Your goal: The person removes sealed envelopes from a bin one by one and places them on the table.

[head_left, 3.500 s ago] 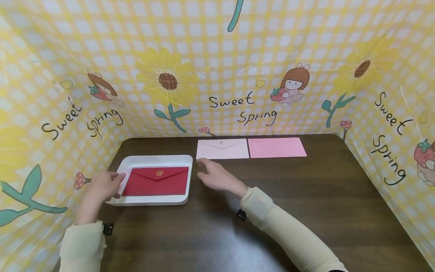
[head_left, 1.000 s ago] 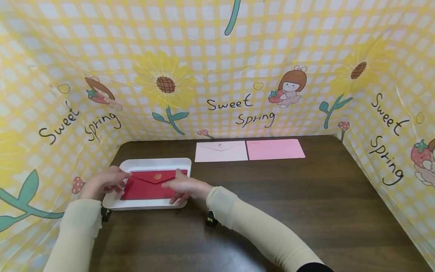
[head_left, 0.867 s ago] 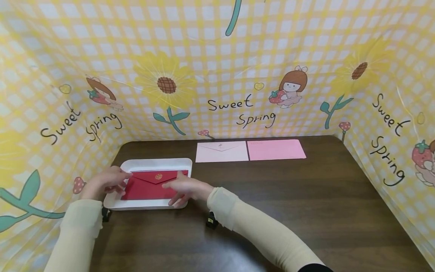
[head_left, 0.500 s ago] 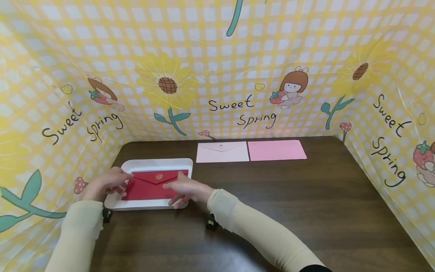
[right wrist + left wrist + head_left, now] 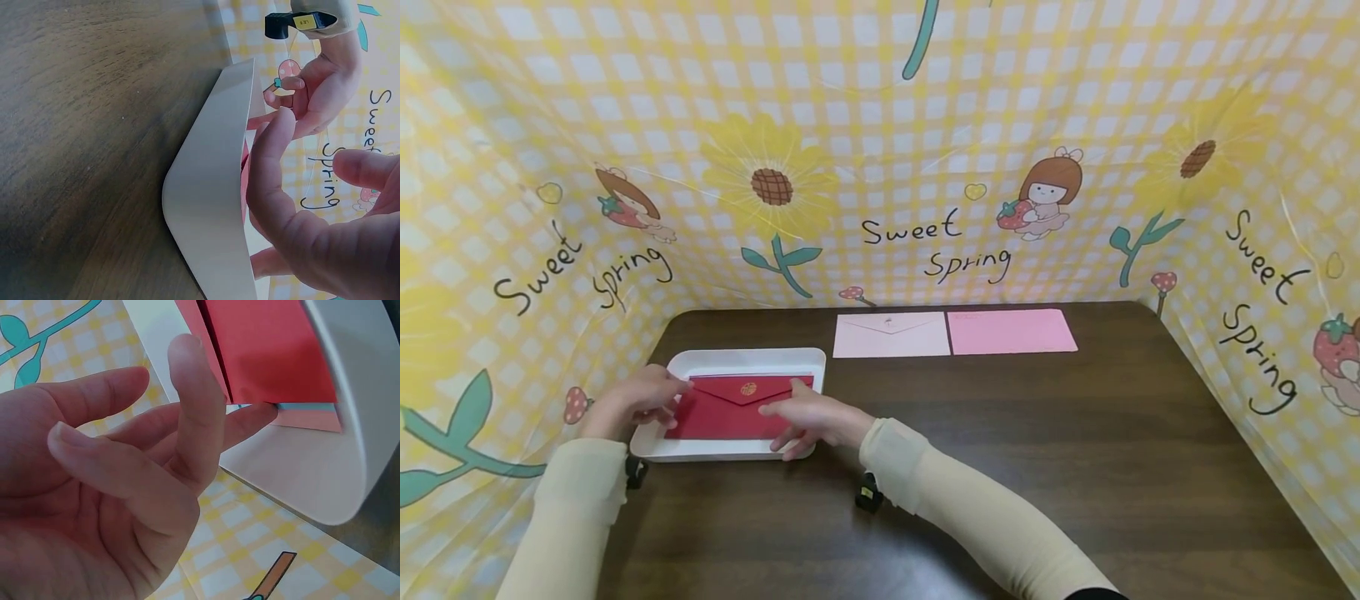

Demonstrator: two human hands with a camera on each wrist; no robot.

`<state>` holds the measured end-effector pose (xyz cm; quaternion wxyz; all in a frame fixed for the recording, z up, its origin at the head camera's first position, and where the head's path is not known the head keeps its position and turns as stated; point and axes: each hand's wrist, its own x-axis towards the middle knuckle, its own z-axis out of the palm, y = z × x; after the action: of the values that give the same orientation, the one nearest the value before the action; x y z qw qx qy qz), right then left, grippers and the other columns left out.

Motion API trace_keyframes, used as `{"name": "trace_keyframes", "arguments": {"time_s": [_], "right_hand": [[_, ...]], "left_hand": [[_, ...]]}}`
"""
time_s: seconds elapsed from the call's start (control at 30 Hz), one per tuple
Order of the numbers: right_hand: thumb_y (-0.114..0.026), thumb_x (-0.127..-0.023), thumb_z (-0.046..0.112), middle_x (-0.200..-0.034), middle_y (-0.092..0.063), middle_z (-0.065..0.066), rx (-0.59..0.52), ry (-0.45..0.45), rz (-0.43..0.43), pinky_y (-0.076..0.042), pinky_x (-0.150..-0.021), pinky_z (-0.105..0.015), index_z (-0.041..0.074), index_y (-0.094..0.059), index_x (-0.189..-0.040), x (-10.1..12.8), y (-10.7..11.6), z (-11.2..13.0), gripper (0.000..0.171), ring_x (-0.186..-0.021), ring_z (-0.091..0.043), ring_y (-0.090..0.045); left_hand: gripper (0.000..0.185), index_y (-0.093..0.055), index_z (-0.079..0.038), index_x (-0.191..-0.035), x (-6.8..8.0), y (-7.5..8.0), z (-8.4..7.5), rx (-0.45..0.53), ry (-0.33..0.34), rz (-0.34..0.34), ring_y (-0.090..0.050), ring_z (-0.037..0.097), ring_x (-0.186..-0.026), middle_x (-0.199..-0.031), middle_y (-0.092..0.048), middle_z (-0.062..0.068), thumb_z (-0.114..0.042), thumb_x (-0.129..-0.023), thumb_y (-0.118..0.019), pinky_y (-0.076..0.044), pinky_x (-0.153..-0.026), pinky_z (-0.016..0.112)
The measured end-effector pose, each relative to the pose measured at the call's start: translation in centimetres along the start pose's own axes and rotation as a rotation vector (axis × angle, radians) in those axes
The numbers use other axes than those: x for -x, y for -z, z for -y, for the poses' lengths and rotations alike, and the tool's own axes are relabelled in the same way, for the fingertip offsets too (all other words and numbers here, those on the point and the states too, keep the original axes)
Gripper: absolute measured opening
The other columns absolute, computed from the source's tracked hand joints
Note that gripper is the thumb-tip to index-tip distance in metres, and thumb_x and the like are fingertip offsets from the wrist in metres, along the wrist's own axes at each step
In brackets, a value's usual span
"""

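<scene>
A red envelope (image 5: 730, 417) with a gold emblem on its flap lies in a white tray (image 5: 752, 360) at the table's left. Pale blue and pink paper edges (image 5: 309, 420) peek out beneath it in the left wrist view. My left hand (image 5: 643, 397) is at the envelope's left end, one extended finger touching its edge, the others loosely bent. Over the right end reaches my right hand (image 5: 816, 417), its fingers spread and slightly bent. Its lower fingers dip inside the tray wall; their exact contact with the envelope is hidden in the right wrist view.
A pale pink envelope (image 5: 891, 337) and a brighter pink one (image 5: 1011, 332) lie side by side at the back of the dark wooden table (image 5: 1037, 433). A yellow checked cloth (image 5: 910, 125) walls off the back and sides.
Since the earliest frame my right hand has moved left from beside the tray onto the red envelope's right end. Over the last second both hands stay nearly still; the envelope shifts very slightly left.
</scene>
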<state>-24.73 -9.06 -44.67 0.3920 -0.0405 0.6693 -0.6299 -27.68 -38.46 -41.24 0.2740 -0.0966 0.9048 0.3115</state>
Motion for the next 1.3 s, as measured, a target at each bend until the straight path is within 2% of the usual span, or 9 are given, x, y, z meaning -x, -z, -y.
{"name": "trace_keyframes", "arguments": {"time_s": [0.23,0.47,0.57,0.8,1.03,1.17,1.3], "right_hand": [[-0.071,-0.102,0.026,-0.139,-0.049,-0.017,-0.001,-0.003,0.001,-0.061,-0.058,-0.035,0.006,-0.014,-0.166,0.0,0.2,0.0,0.087,-0.077,-0.026,-0.071],[-0.067,-0.104,0.025,-0.131,-0.057,-0.019,-0.015,0.029,0.058,-0.061,-0.061,-0.032,0.004,-0.032,-0.153,0.0,0.8,0.3,0.064,-0.076,-0.025,-0.07],[-0.067,-0.104,0.025,-0.13,-0.058,-0.019,-0.022,0.036,0.068,-0.061,-0.061,-0.033,0.005,-0.033,-0.152,0.2,0.9,0.4,0.062,-0.076,-0.025,-0.07],[-0.067,-0.104,0.025,-0.137,-0.053,-0.02,-0.037,0.032,0.058,-0.06,-0.058,-0.032,0.004,-0.022,-0.161,0.7,0.8,0.4,0.075,-0.076,-0.025,-0.07],[-0.068,-0.104,0.024,-0.138,-0.051,-0.018,-0.042,0.028,0.062,-0.06,-0.057,-0.032,0.004,-0.019,-0.162,1.2,1.0,0.7,0.08,-0.076,-0.024,-0.069],[-0.069,-0.103,0.026,-0.142,-0.049,-0.017,-0.046,0.024,0.058,-0.06,-0.058,-0.032,0.005,-0.012,-0.166,1.5,1.0,0.9,0.087,-0.079,-0.025,-0.07],[-0.069,-0.103,0.026,-0.143,-0.047,-0.015,-0.057,0.02,0.066,-0.061,-0.059,-0.033,0.006,-0.008,-0.167,1.8,1.0,1.1,0.091,-0.082,-0.027,-0.071]], "left_hand": [[0.043,-0.059,0.019,-0.127,-0.1,0.0,0.0,-0.004,-0.018,-0.002,-0.062,0.017,-0.059,-0.096,-0.067,0.024,-0.019,-0.108,-0.056,-0.041,-0.054,0.024],[0.041,-0.051,0.025,-0.133,-0.5,0.2,0.3,-0.017,-0.083,-0.005,-0.064,0.017,-0.06,-0.087,-0.067,0.017,-0.003,-0.103,-0.059,-0.041,-0.05,0.023],[0.044,-0.05,0.026,-0.133,-0.6,0.2,0.3,-0.021,-0.103,-0.002,-0.063,0.017,-0.06,-0.088,-0.068,0.018,-0.001,-0.101,-0.061,-0.041,-0.05,0.022],[0.049,-0.046,0.026,-0.136,-0.3,0.1,0.0,-0.028,-0.09,-0.005,-0.063,0.019,-0.064,-0.099,-0.067,0.024,-0.003,-0.1,-0.063,-0.043,-0.053,0.023],[0.05,-0.045,0.028,-0.134,-0.1,0.1,0.0,-0.04,-0.116,-0.031,-0.056,0.017,-0.058,-0.078,-0.064,0.013,-0.001,-0.098,-0.063,-0.044,-0.053,0.024],[0.05,-0.046,0.028,-0.133,-0.2,0.2,0.1,-0.044,-0.118,-0.043,-0.053,0.014,-0.055,-0.079,-0.064,0.013,0.001,-0.095,-0.064,-0.044,-0.052,0.023],[0.05,-0.046,0.029,-0.132,-0.2,0.5,0.2,-0.055,-0.107,-0.052,-0.052,0.014,-0.054,-0.086,-0.063,0.019,0.002,-0.094,-0.065,-0.045,-0.053,0.024]]}}
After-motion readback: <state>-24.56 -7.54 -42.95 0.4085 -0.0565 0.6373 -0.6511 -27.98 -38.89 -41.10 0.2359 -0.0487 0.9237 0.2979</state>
